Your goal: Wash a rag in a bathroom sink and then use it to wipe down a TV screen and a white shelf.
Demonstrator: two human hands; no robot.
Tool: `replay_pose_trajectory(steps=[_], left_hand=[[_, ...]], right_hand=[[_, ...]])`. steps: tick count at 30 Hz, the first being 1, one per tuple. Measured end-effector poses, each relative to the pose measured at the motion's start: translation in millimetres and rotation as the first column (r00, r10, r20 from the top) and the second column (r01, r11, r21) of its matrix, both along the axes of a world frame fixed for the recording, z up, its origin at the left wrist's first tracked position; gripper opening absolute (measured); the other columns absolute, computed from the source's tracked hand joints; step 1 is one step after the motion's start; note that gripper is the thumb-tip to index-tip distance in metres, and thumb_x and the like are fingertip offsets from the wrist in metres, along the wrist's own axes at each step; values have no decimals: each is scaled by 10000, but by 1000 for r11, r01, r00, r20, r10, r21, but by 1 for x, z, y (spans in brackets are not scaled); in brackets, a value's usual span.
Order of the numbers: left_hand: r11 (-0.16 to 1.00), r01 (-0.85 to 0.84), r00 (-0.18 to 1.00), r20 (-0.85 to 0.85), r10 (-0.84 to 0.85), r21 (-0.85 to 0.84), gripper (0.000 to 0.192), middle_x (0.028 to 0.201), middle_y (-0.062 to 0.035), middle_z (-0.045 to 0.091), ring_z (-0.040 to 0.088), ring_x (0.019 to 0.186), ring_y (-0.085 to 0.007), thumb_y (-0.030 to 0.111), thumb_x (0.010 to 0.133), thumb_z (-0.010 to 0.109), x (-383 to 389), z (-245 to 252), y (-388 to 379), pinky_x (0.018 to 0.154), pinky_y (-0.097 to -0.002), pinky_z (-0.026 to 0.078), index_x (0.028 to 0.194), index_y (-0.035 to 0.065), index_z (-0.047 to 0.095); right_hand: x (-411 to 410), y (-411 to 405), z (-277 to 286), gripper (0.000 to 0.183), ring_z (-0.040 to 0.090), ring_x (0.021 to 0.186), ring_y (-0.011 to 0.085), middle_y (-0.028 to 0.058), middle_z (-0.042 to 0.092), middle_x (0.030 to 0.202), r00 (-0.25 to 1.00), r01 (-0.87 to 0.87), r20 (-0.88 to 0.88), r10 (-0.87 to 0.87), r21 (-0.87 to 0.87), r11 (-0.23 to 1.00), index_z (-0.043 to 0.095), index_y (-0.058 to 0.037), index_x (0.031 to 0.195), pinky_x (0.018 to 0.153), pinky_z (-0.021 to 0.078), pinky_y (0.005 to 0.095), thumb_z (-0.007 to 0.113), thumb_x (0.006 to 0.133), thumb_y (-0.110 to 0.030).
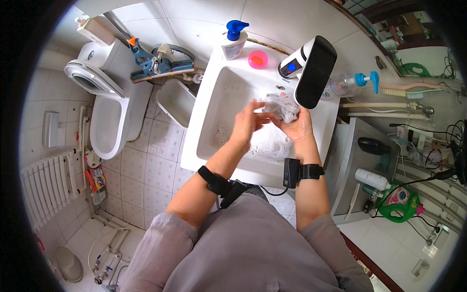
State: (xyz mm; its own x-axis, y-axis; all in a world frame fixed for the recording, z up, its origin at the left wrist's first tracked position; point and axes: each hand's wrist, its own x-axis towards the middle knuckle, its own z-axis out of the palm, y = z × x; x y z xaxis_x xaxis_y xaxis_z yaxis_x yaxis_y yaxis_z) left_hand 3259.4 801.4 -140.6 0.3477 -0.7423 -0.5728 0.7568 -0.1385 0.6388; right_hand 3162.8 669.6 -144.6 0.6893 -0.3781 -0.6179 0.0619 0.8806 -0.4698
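Observation:
Over the white washbasin (226,109), my right hand (297,126) holds a bunched, wet grey cloth (282,107) in its palm and fingers, just below the black-topped faucet (315,73). My left hand (251,120) is at the cloth's left side, fingers apart and slightly bent; whether its fingertips touch the cloth is unclear. Suds (270,144) lie in the basin beneath both hands. On the basin's back ledge stand a white pump bottle (234,42) with a blue head and a round pink container (258,59).
A clear pump bottle (341,85) stands right of the faucet, near two brushes (410,89). Left of the basin are a grey plastic bin (177,102), a blue mop head (162,65) and a toilet (109,120). A green detergent jug (399,202) is at the right.

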Motion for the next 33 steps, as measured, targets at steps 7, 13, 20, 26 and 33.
replay_pose_trajectory(steps=[7,13,20,26,33], left_hand=[[953,-153,981,-73,178,263,416,1085,-122,543,517,937,-197,382,891,321,15,-34,17,801,-297,367,1119,60,455],[954,-140,974,-136,181,267,434,1059,-91,559,524,936,-185,385,893,306,13,-43,16,810,-311,369,1148,65,452],[948,-161,948,-225,226,273,445,1111,-100,528,519,941,-191,397,893,317,12,-47,14,797,-318,377,1166,66,437],[962,-105,924,-332,188,252,438,1010,-94,526,518,933,-214,448,884,341,13,-52,1,737,-341,439,1122,90,425],[983,-176,885,-428,183,57,394,809,-94,563,537,687,-219,421,870,412,-2,-58,-1,617,-360,452,895,52,547]], right_hand=[[22,6,9,387,410,1140,351,143,463,1205,983,131,103,-152,182,974,501,-73,1077,930,318,526,438,836,-369],[36,3,-7,350,389,1156,345,138,466,1200,968,210,87,-236,235,949,522,-77,1027,937,304,534,500,817,-357],[30,18,-6,260,484,1002,286,93,520,1069,980,194,-72,-188,81,978,553,-63,1020,859,413,461,532,782,-164],[28,72,22,285,535,829,164,45,564,1022,842,-504,-457,286,-478,719,568,-58,1031,709,447,284,546,748,-81],[30,97,7,269,565,689,385,196,590,720,823,-545,-547,-155,-837,56,516,-51,848,601,439,434,533,814,-317]])
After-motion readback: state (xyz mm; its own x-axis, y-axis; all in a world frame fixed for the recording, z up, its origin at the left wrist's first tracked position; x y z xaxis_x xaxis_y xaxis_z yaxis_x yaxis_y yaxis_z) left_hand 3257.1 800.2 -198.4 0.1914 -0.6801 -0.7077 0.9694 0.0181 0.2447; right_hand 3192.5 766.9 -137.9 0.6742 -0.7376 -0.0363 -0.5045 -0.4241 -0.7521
